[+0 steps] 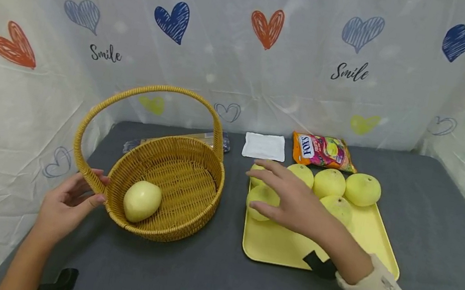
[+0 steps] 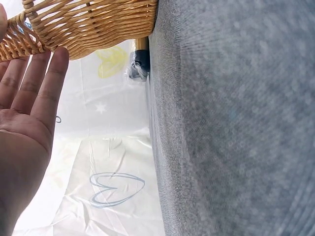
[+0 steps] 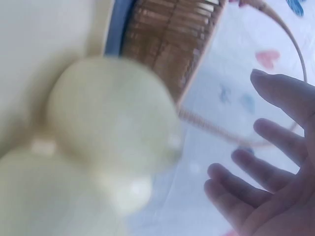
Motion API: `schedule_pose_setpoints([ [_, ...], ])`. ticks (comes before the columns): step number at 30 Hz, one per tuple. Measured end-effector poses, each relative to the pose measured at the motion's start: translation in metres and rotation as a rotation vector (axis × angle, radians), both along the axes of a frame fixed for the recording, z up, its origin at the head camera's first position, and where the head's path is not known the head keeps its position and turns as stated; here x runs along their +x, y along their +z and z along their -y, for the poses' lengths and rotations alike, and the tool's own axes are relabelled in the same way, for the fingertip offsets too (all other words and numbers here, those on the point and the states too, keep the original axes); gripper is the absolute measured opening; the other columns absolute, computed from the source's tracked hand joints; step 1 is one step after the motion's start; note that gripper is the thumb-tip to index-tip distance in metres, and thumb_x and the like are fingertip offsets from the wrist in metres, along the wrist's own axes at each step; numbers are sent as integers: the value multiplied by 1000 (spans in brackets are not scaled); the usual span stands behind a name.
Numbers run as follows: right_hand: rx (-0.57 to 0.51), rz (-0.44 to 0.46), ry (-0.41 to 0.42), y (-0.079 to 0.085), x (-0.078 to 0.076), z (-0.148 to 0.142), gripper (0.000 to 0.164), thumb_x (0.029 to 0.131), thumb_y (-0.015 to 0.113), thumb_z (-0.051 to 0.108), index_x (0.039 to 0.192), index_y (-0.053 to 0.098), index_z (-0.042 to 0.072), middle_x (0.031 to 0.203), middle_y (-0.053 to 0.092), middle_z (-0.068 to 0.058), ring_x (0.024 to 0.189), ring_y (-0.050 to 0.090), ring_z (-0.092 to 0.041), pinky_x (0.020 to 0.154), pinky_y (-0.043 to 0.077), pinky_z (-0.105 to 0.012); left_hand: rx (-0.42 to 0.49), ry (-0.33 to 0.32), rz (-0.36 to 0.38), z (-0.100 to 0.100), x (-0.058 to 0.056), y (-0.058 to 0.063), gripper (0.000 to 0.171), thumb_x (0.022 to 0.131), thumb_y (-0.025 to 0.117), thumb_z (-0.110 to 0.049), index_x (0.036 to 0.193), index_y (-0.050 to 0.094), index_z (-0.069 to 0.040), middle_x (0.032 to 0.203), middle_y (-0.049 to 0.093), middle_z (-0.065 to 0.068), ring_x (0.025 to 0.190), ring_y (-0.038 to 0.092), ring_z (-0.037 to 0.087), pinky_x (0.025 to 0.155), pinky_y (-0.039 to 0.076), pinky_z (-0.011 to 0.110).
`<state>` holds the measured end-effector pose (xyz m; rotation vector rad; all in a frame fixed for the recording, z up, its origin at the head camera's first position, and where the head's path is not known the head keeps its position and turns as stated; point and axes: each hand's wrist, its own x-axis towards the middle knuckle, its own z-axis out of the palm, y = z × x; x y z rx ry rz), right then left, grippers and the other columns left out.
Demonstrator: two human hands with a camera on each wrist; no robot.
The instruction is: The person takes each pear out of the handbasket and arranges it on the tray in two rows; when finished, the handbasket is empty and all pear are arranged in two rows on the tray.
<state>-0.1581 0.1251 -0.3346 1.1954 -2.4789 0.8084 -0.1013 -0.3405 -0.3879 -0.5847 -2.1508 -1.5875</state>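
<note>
My left hand (image 1: 67,205) holds the wicker basket (image 1: 191,174) at the left foot of its tall arched handle, thumb on the near side. In the left wrist view, its fingers (image 2: 47,91) reach up against the woven side. One pale yellow-green pomelo (image 1: 142,202) lies inside at the left. Over the left part of the yellow tray (image 1: 275,248), my right hand (image 1: 292,202) hovers with spread fingers and nothing in them. Several more pomelos (image 1: 363,190) sit on that tray, some partly hidden by the hand. The right wrist view shows a pomelo (image 3: 115,118) beside the open hand.
A colourful candy bag (image 1: 324,152) and a flat white packet (image 1: 265,146) lie behind the tray. Behind the basket, a plastic-wrapped item (image 1: 210,138) is partly hidden. A white curtain (image 1: 209,60) with printed hearts borders the grey table (image 1: 201,282).
</note>
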Motion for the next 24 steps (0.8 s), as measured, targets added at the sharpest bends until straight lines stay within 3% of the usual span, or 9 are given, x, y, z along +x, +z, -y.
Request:
schedule_pose_setpoints([
  [7,88,-123,212,-3,-14,81,49,88,80,23,133,64,11,146,52,-13,132,50,-27,106,46,-40,-6,5,8,2,1,-1,53,83,62,28,133,52,14,119,67,15,113,64,16,85,56,20],
  [16,343,-21,320,-16,-21,171,60,95,73,28,149,49,18,160,33,-10,144,35,-23,116,33,-31,-1,0,13,3,1,0,52,84,62,28,133,52,15,118,67,16,113,64,17,86,56,21],
  [20,474,-100,355,-23,-21,199,65,97,69,27,155,40,23,164,24,-8,148,27,-23,120,21,-28,-12,6,25,3,0,0,52,84,61,28,133,51,15,119,67,17,113,64,18,87,56,22],
  [24,520,-208,403,-30,-21,215,63,99,67,23,156,39,23,164,24,-7,149,25,-26,121,10,-26,-9,-10,10,3,-1,-1,52,84,62,27,133,51,15,119,67,17,113,65,18,87,56,22],
])
